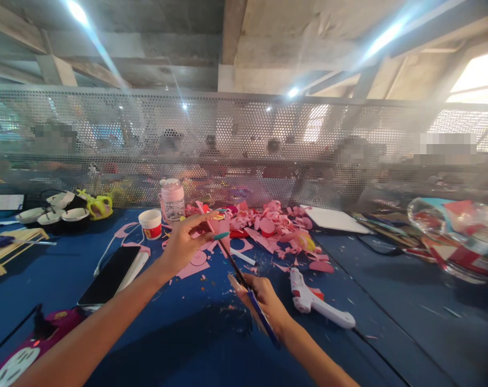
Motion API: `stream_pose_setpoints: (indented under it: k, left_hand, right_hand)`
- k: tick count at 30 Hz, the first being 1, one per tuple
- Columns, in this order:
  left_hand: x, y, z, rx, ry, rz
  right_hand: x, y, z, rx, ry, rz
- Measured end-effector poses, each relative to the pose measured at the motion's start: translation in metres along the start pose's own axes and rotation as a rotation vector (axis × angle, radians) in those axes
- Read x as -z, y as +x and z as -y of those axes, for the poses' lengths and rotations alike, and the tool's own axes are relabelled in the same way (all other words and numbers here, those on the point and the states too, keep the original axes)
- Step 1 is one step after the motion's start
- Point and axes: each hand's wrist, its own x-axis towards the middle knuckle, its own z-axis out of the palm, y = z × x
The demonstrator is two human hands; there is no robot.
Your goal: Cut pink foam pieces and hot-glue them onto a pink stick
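Nearest, to the lower left of the hands and partly behind the left forearm, lies a magenta case [60, 328] with a white cartoon face and a dark lead. The right hand [263, 301] is closed around the blue handle of what look like scissors [232, 262], their dark blades pointing up toward the other hand. Just right of it a white glue gun [320, 305] rests on the blue worktop [158, 349], its cord trailing nearer. Left of both hands lies a dark-screened phone [110, 277]. Farther forward, the left hand [183, 244] pinches a thin pink strip [202, 208] in its fingertips, in line with the blades. Beyond the hands, pink scraps [268, 223] heap up. Left of that heap stands an upright paper cup [150, 224], red-banded, its contents hidden; just behind it is a clear bottle [172, 200] with a pink upper part. Far right of the hands, a clear plastic container [465, 242] shows red and pale pieces, though whether all lie inside I cannot tell. Far left, dark bowls [76, 216] with pale insides sit beside a yellow basket-like holder [99, 207]; a perforated screen [227, 123] stands farthest.
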Motion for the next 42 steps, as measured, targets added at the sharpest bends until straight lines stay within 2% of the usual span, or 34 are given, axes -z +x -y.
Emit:
stream_pose_setpoints:
  k: [6,13,42]
  left_hand:
    - [-0.0011,-0.0002,0.0014,-0.066,0.093,0.011]
    - [0.0000,-0.0007,0.0006,-0.094,0.130,0.001]
    - [-0.0031,-0.0034,-0.0061,-0.121,0.253,0.067]
  right_hand:
    - [-0.0004,-0.0007,0.0010,0.008,0.032,-0.001]
    - [0.0019,-0.0001,0.0038,0.023,-0.041,-0.010]
    - [0.0020,0.0001,0.0038,0.025,-0.045,-0.022]
